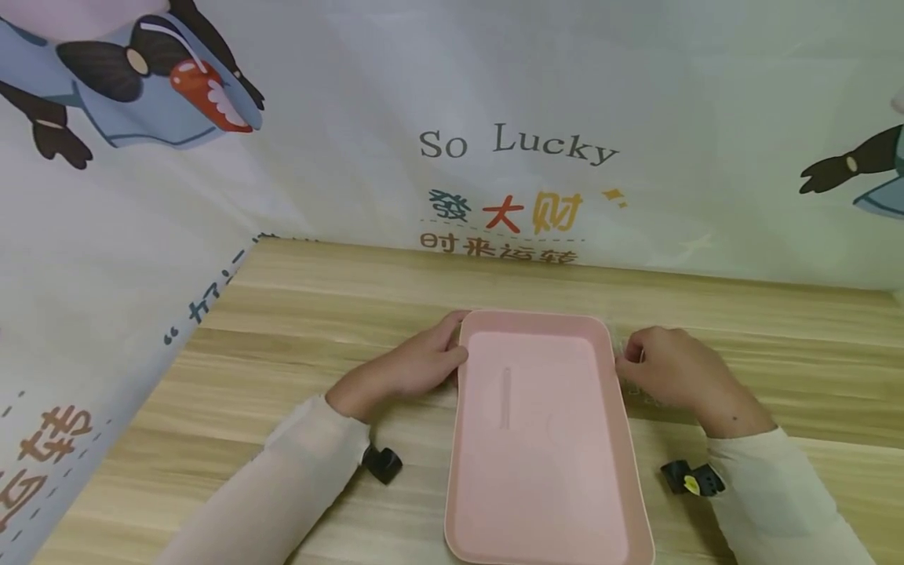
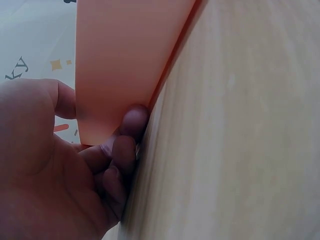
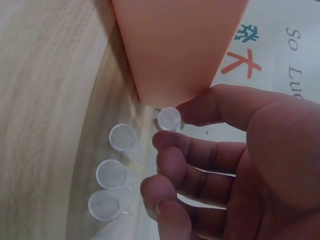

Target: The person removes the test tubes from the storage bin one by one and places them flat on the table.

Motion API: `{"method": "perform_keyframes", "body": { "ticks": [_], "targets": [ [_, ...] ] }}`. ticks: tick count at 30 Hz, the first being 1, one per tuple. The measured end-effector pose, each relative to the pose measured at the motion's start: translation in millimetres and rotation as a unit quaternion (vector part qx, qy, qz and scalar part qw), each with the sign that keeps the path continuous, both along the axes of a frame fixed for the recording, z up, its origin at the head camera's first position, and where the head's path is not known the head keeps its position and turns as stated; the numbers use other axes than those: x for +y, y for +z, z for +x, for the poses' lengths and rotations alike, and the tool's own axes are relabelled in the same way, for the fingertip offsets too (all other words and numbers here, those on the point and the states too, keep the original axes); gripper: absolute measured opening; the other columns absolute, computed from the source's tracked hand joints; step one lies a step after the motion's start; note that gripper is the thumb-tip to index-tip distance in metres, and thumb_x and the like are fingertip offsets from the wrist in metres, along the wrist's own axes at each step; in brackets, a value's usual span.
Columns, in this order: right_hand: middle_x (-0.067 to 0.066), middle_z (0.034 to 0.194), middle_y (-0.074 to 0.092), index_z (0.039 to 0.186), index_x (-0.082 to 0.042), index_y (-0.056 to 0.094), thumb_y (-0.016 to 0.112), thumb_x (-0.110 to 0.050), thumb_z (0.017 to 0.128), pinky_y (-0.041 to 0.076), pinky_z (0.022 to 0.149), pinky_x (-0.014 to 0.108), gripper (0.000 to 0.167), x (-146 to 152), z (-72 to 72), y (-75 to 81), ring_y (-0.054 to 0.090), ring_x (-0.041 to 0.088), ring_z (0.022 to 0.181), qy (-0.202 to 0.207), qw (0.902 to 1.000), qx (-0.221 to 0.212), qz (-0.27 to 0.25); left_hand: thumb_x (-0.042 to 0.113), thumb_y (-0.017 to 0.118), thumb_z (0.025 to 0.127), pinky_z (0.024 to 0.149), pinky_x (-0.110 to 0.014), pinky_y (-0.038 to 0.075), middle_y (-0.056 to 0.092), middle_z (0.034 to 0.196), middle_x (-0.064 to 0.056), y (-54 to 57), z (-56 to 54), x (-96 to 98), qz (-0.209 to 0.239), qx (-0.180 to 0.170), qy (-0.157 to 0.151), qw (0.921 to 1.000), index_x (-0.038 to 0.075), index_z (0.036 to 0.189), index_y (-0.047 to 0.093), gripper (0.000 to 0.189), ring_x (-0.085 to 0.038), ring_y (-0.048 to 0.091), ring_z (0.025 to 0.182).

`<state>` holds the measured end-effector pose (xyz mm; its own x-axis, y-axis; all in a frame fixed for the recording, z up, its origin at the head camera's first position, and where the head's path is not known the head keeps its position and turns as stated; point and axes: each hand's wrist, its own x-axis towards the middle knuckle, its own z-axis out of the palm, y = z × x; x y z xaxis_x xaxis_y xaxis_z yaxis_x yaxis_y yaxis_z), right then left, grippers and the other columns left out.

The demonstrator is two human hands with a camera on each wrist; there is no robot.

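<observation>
A pink rectangular tray (image 1: 551, 486) lies lengthwise between both hands, and one thin clear tube (image 1: 505, 398) rests inside it. My left hand (image 1: 417, 361) holds the tray's far left corner. In the left wrist view its thumb is at the wall and its fingers (image 2: 124, 150) curl in low by the tray's base. Just off the tray's far right side, my right hand (image 1: 674, 373) pinches a clear plastic tube (image 3: 169, 119) between thumb and index finger, round end facing the right wrist camera. The other fingers of that hand are loosely bent.
Several more clear tubes (image 3: 111, 175) lie in a row on the wood-grain table (image 1: 339, 298), right of the tray and partly hidden by my right hand in the head view. A printed white sheet (image 1: 692, 141) stands upright behind the table and another stretch runs along the left.
</observation>
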<state>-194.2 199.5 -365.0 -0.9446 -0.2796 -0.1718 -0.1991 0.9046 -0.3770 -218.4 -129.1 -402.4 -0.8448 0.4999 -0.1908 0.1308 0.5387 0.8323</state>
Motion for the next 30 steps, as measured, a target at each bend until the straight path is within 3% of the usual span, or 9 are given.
{"method": "perform_keyframes", "body": {
  "ticks": [5, 11, 16, 24, 30],
  "targets": [
    [-0.002, 0.061, 0.053, 0.083, -0.010, 0.065, 0.055, -0.026, 0.096, 0.038, 0.054, 0.031, 0.023, 2.0, -1.7, -1.4, 0.046, 0.014, 0.054, 0.007, 1.0000, 0.005, -0.001, 0.018, 0.042, 0.099, 0.084, -0.032, 0.050, 0.071, 0.084, -0.002, 0.1, -0.3, -0.3, -0.010, 0.013, 0.003, 0.9999, 0.019, 0.155, 0.027, 0.058, -0.013, 0.065, 0.078],
    [-0.002, 0.061, 0.051, 0.078, -0.010, 0.061, 0.056, -0.025, 0.096, 0.037, 0.055, 0.031, 0.024, 3.7, -2.4, -5.8, 0.046, 0.014, 0.055, 0.010, 0.9999, -0.006, 0.002, 0.016, 0.042, 0.100, 0.079, -0.031, 0.050, 0.071, 0.084, -0.005, -2.1, 0.8, 0.0, 0.001, 0.001, 0.000, 1.0000, 0.018, 0.155, 0.027, 0.057, -0.014, 0.066, 0.076],
    [-0.002, 0.062, 0.052, 0.077, -0.010, 0.063, 0.057, -0.026, 0.096, 0.037, 0.055, 0.031, 0.025, 5.1, -2.6, -7.2, 0.046, 0.014, 0.055, 0.015, 0.9999, -0.003, 0.007, 0.019, 0.042, 0.099, 0.083, -0.033, 0.049, 0.070, 0.083, -0.003, -4.7, -0.8, -0.3, -0.016, 0.011, 0.004, 0.9998, 0.020, 0.155, 0.027, 0.058, -0.014, 0.065, 0.078],
    [-0.008, 0.055, 0.031, 0.059, -0.020, 0.038, 0.056, -0.027, 0.094, 0.026, 0.049, 0.029, 0.040, 3.2, -1.7, -11.7, 0.031, 0.011, 0.051, 0.013, 0.9996, 0.018, 0.018, 0.019, 0.042, 0.098, 0.077, -0.031, 0.047, 0.068, 0.082, -0.002, -5.6, -0.9, -0.3, -0.023, 0.016, 0.001, 0.9996, 0.020, 0.154, 0.028, 0.058, -0.013, 0.061, 0.076],
    [-0.008, 0.055, 0.030, 0.058, -0.020, 0.038, 0.054, -0.029, 0.095, 0.023, 0.048, 0.029, 0.041, 1.5, -1.8, -12.3, 0.028, 0.011, 0.051, 0.013, 0.9992, 0.027, 0.026, 0.019, 0.042, 0.098, 0.078, -0.031, 0.047, 0.068, 0.084, -0.002, -4.1, -0.4, -0.7, -0.023, 0.017, 0.004, 0.9996, 0.020, 0.154, 0.029, 0.057, -0.013, 0.062, 0.078]
  ]
}}
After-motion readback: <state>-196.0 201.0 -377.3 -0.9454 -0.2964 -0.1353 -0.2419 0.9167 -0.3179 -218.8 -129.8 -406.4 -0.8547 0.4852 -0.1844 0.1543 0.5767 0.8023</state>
